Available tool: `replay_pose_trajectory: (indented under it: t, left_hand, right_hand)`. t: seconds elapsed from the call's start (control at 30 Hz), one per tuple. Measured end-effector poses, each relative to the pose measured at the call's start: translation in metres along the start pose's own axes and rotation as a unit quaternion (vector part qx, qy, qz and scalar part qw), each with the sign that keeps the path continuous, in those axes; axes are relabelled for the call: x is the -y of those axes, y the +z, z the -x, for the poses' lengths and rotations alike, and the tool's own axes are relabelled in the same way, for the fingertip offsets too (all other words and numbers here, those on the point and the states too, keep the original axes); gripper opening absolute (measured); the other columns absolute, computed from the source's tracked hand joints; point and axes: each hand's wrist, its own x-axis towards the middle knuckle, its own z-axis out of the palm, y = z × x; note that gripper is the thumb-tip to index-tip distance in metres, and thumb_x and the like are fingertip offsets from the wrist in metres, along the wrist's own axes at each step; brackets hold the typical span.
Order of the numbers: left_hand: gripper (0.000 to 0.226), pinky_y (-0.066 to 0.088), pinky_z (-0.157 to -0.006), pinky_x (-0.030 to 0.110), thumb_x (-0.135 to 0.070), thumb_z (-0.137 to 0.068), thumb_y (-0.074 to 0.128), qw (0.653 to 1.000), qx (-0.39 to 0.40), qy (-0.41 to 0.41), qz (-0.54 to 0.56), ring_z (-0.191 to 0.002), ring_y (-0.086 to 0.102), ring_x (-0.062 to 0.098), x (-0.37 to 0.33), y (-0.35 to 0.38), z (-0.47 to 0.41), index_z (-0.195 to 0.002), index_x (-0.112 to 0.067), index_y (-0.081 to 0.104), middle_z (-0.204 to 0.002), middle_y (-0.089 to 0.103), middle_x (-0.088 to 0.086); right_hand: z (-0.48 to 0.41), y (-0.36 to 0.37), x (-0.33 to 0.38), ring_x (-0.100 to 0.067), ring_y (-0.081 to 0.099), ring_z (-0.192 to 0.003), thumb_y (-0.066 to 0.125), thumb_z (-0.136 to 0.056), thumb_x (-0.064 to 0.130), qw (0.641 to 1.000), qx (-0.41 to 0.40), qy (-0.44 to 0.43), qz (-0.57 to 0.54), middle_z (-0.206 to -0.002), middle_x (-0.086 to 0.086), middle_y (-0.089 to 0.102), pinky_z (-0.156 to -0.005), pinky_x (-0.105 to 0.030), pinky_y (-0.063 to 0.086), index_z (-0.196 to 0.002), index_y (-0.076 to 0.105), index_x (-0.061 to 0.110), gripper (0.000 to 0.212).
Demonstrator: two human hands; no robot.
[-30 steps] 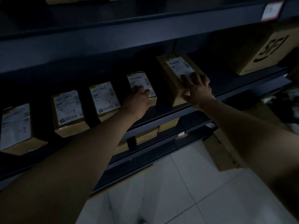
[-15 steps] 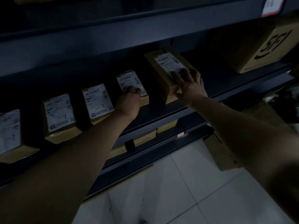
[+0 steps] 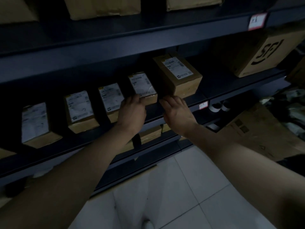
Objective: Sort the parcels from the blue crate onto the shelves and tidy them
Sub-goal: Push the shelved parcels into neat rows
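- Four small labelled parcels [image 3: 79,108] stand in a row on a dark shelf [image 3: 222,85], with a bigger box [image 3: 179,75] at the right end.
- Left hand [image 3: 132,111] touches the near end of the rightmost parcel [image 3: 142,86]; grip unclear.
- Right hand [image 3: 177,113], fingers fairly straight, is at the shelf edge below the bigger box.
- SF box [image 3: 260,53] sits further right.

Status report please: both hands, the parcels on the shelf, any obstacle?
Left hand open, fingertips touching small parcel. Right hand open, fingers at large parcel front base, contact unclear. Nothing between hands and parcels.
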Motion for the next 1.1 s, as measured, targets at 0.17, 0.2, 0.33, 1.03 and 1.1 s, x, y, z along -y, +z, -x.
replay_pose_trajectory:
  t: [0.17, 0.2, 0.33, 1.03, 1.1]
  left_hand:
    - [0.029, 0.042, -0.085, 0.043, -0.003, -0.081, 0.062, 0.999, -0.036, 0.021, -0.022, -0.098, 0.055, 0.037, 0.022, -0.035, 0.052, -0.109, 0.001, 0.061, -0.107, 0.059, 0.020]
    - [0.030, 0.045, -0.082, 0.042, 0.000, -0.075, 0.067, 0.998, -0.047, 0.027, -0.028, -0.092, 0.058, 0.037, 0.027, -0.041, 0.063, -0.104, 0.003, 0.063, -0.101, 0.061, 0.021]
    - [0.043, 0.048, -0.085, 0.045, -0.003, -0.063, 0.077, 0.997, -0.046, 0.013, -0.053, -0.088, 0.061, 0.038, 0.057, -0.071, 0.127, -0.103, 0.004, 0.064, -0.098, 0.063, 0.022]
    - [0.038, 0.045, -0.088, 0.044, -0.006, -0.068, 0.076, 0.983, 0.004, -0.157, -0.101, -0.092, 0.062, 0.038, 0.273, -0.142, 0.433, -0.104, 0.003, 0.066, -0.099, 0.065, 0.021]
    - [0.039, 0.034, -0.100, 0.042, -0.015, -0.085, 0.062, 0.977, 0.034, -0.186, -0.098, -0.112, 0.052, 0.036, 0.286, -0.134, 0.444, -0.122, -0.002, 0.056, -0.120, 0.056, 0.018]
  right_hand:
    - [0.005, -0.024, 0.050, -0.042, 0.063, -0.099, 0.082, -0.063, 0.004, 1.000, -0.014, -0.020, -0.003, -0.111, -0.023, 0.065, -0.089, -0.050, 0.050, -0.115, 0.064, -0.005, 0.055]
    - [0.006, -0.028, 0.060, -0.042, 0.063, -0.099, 0.082, -0.063, 0.004, 1.000, -0.018, -0.024, -0.005, -0.111, -0.023, 0.065, -0.089, -0.050, 0.050, -0.115, 0.064, -0.005, 0.056]
    - [0.011, -0.049, 0.124, -0.041, 0.063, -0.103, 0.083, -0.064, 0.004, 0.998, -0.038, -0.049, -0.019, -0.112, -0.023, 0.065, -0.090, -0.051, 0.049, -0.115, 0.063, -0.005, 0.056]
    - [0.049, -0.020, 0.446, -0.043, 0.061, -0.106, 0.084, -0.068, 0.010, 0.981, 0.008, -0.173, -0.089, -0.116, -0.025, 0.063, -0.095, -0.056, 0.044, -0.118, 0.062, -0.007, 0.058]
    - [0.047, -0.008, 0.457, -0.042, 0.063, -0.101, 0.088, -0.062, 0.009, 0.975, 0.012, -0.198, -0.101, -0.112, -0.024, 0.065, -0.091, -0.056, 0.048, -0.115, 0.063, -0.007, 0.061]
